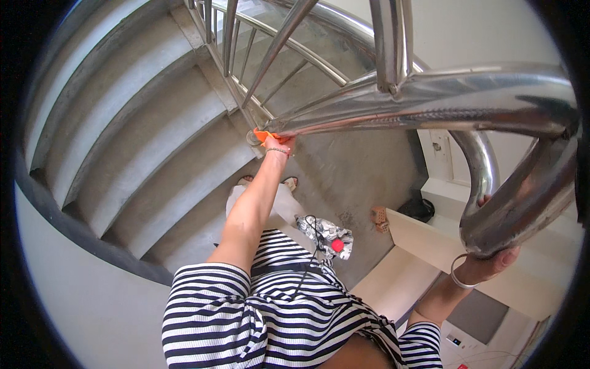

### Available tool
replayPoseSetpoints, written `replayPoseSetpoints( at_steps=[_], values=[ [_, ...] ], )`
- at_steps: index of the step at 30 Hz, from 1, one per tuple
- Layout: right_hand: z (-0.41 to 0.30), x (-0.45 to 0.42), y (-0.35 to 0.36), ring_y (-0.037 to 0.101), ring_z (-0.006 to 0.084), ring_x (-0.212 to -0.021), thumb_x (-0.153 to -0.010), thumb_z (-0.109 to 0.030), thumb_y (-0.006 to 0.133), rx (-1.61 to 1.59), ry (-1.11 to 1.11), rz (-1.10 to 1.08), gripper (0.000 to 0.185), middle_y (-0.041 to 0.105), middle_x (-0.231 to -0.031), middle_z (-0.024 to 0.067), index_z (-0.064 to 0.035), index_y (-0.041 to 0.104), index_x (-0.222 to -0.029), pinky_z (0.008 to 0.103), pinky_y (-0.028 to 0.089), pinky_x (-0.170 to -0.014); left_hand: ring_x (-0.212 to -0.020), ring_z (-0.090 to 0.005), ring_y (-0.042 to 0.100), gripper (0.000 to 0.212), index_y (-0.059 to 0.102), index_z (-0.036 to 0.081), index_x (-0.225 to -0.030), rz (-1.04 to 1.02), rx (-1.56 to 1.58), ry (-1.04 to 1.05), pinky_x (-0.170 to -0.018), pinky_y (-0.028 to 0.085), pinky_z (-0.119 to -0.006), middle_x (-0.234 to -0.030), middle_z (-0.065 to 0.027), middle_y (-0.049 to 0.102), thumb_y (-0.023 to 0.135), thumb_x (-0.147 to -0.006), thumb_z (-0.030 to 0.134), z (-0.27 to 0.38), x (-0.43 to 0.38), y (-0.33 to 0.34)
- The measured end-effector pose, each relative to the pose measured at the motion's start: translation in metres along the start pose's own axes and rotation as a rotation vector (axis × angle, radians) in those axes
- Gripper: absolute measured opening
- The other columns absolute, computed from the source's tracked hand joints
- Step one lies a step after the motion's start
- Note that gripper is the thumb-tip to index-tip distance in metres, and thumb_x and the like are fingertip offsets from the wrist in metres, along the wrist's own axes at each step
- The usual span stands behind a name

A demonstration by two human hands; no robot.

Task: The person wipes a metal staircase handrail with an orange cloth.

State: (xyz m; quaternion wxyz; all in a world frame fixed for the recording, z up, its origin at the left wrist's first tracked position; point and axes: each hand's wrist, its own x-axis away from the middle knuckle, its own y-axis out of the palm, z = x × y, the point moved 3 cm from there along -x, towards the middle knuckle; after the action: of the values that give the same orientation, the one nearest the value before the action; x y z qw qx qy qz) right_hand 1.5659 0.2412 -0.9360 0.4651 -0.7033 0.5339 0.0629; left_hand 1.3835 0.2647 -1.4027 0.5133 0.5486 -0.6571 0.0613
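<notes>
My left hand (280,142) grips an orange cloth (265,135) against the far end of a polished stainless steel handrail (350,108). The rail hides part of that hand. A bead bracelet circles its wrist. On the other side, my right hand (495,265) is wrapped around the underside of the rail's curved end (488,235). Its fingertips show through the gap in the bend, and a pale bangle sits on that wrist. Steel balusters (281,41) join the rail, one thick post meeting it near the top right.
Concrete stairs (152,138) curve up at the left. My sandalled feet stand on the concrete floor (336,170). A patterned bag (329,235) with a red round piece hangs at my side. Bricks (380,219), a black plastic bag (417,210) and pale boards (398,276) lie at the right.
</notes>
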Motion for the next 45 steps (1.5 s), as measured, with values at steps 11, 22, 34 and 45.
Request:
replayPoseSetpoints(
  at_steps=[11,22,34,45],
  values=[
    [-0.001,-0.014,-0.012,0.054,0.0151,-0.078,-0.071,-0.054,0.049,0.065,-0.142,-0.026,0.073,0.055,-0.088,0.0094,0.0091,0.044,-0.107,0.0254,0.043,-0.069,-0.092,-0.0276,0.050,0.043,0.043,-0.001,-0.109,-0.296,-0.169,-0.395,-0.072,0.045,-0.032,-0.107,-0.0162,0.049,0.028,-0.084,0.032,-0.060,0.128,0.053],
    [-0.014,-0.005,0.012,0.052,0.0147,-0.055,-0.069,-0.047,0.060,0.133,-0.344,-0.106,0.056,0.056,-0.070,0.0086,0.0011,0.051,-0.097,0.0206,0.041,-0.050,-0.098,-0.0261,0.046,0.033,0.046,0.004,-0.112,-0.621,-0.382,-0.306,-0.077,0.045,-0.034,-0.115,-0.0125,0.045,0.032,-0.087,0.021,-0.086,0.240,0.095],
    [-0.050,0.018,0.026,0.052,0.0291,-0.082,-0.080,-0.027,0.052,-0.196,-0.483,0.086,0.035,0.050,-0.091,0.0160,0.0008,0.045,-0.100,0.0317,0.044,-0.065,-0.110,-0.0273,0.039,0.046,0.029,0.004,-0.122,-1.355,-0.874,0.679,-0.092,0.034,-0.040,-0.122,-0.0130,0.038,0.028,-0.088,0.035,-0.148,0.384,0.135],
    [0.068,0.101,0.069,0.047,0.0211,-0.097,-0.080,-0.009,0.047,-1.140,0.310,-0.146,0.031,0.047,-0.106,0.0095,-0.0033,0.041,-0.110,0.0324,0.038,-0.084,-0.108,-0.0210,0.040,0.045,0.035,0.002,-0.119,-1.075,-0.909,0.400,-0.093,0.030,-0.035,-0.120,-0.0095,0.040,0.033,-0.086,0.033,-0.142,0.321,0.055]
  ],
)
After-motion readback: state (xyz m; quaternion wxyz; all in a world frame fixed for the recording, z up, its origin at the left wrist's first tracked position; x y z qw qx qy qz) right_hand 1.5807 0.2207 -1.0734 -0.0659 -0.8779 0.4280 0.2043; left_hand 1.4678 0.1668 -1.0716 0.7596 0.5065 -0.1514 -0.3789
